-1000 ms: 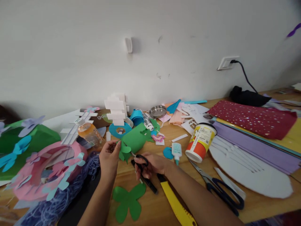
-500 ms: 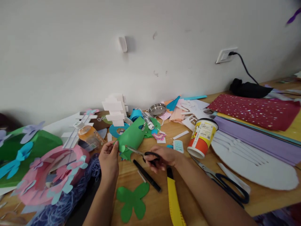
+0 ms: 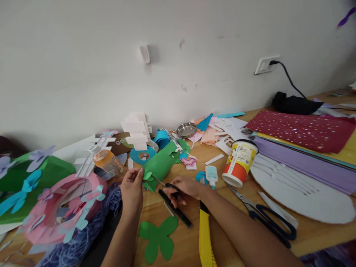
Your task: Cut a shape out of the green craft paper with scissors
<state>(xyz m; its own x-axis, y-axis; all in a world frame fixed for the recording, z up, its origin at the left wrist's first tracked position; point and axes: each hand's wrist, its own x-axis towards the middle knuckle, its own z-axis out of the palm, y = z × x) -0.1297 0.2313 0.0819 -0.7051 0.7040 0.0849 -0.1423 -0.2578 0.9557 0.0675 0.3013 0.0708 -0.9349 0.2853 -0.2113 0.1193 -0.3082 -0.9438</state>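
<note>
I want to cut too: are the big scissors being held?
No, the big scissors lie on the table, while the right hand holds a smaller pair.

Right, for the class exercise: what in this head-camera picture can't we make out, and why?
All in the head view:
- Small scissors: blade tips lost against the green paper.
- Yellow tool: lower end cut off by the bottom edge; upper end hidden by the right wrist.
- Cup: fine print on its label too small to read.
- Purple strip: cut off by the right edge.
</note>
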